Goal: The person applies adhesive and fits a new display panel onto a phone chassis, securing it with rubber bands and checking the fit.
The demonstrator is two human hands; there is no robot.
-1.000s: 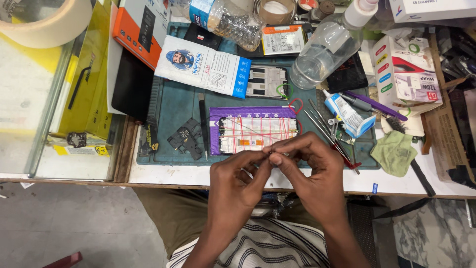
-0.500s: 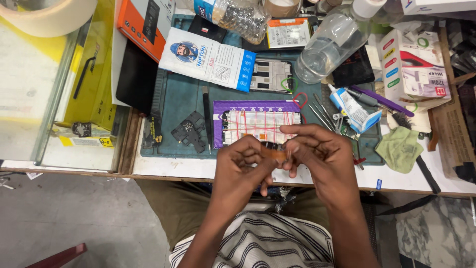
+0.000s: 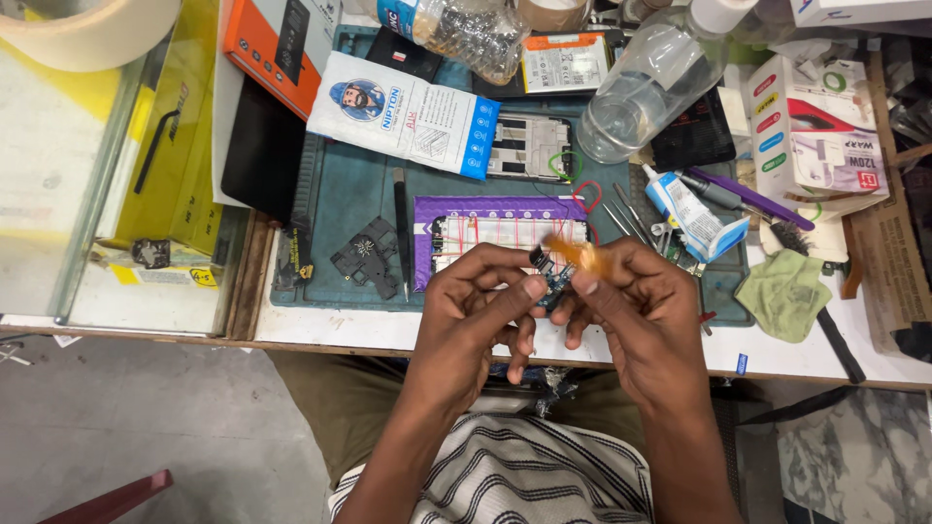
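Observation:
My left hand [image 3: 476, 311] and my right hand [image 3: 636, 311] meet over the front edge of the bench and pinch a small dark circuit board [image 3: 553, 281] between their fingertips. A short strip of orange film [image 3: 573, 252] sticks up from the board by my right thumb. Just behind my hands lies an opened phone [image 3: 505, 238] with red wires across it, resting on a purple sheet on a teal work mat [image 3: 359, 194].
A black tool [image 3: 400, 228] and a dark plastic part [image 3: 367, 257] lie left of the phone. Tweezers [image 3: 621, 218], a glue tube [image 3: 691, 215], a green cloth [image 3: 784, 293], clear bottles [image 3: 641, 92], boxes and a tape roll [image 3: 87, 34] crowd the bench.
My hands have drawn slightly apart and lifted the small board. The orange film now shows above it. The view has shifted closer to the bench.

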